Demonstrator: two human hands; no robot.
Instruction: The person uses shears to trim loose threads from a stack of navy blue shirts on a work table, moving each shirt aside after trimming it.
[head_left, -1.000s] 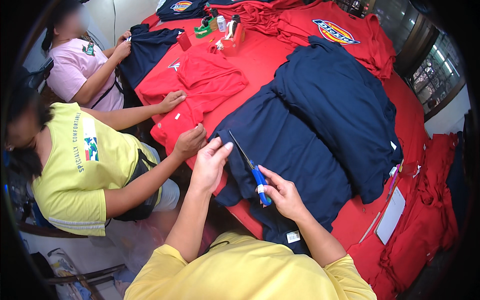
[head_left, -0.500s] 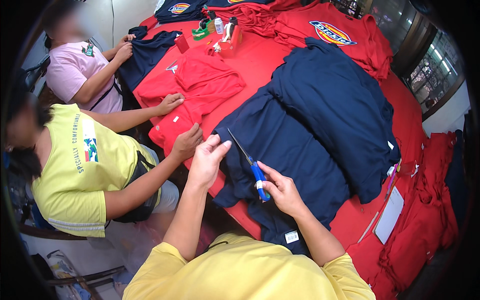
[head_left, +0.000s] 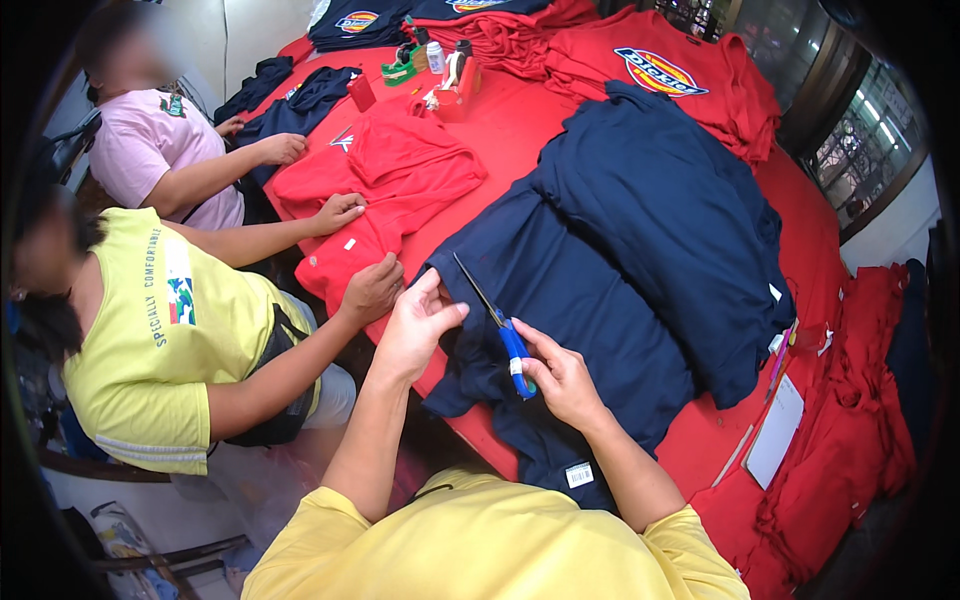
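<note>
Worktop: a broad red table (head_left: 510, 130) spreads across the view, heaped with garments; clock directions here are taken from the scissors near its front edge.
Room: a pale wall (head_left: 255, 25) stands between 10 and 11 o'clock, a grilled window (head_left: 870, 150) at 2.
Navy garment: the dark cloth (head_left: 570, 290) lies rumpled at centre, its near end draping over the table edge, a white barcode label (head_left: 579, 475) at 5 o'clock.
Bulky bundle: more navy cloth (head_left: 670, 220) is mounded between 1 and 2 o'clock, covering much of the table.
Red stock: printed garments (head_left: 690, 40) sit at 1 o'clock; a second heap (head_left: 840, 420) and a white pad (head_left: 775, 430) lie between 3 and 4.
Supplies: a green tape dispenser (head_left: 398, 72) and white bottle (head_left: 435, 57) stand at 11.
Colleagues: a worker in yellow (head_left: 170, 330), at 9, rests both hands on a red garment (head_left: 370, 165), one just beside the wearer's left hand; another, in pink (head_left: 160, 150), works at 10.
Wearer's hands: the right hand (head_left: 568, 380) grips blue-handled scissors (head_left: 514, 345), blades pointing to 11; the left hand (head_left: 420, 325) has curled fingers at the navy edge, though whether they pinch it cannot be told.
</note>
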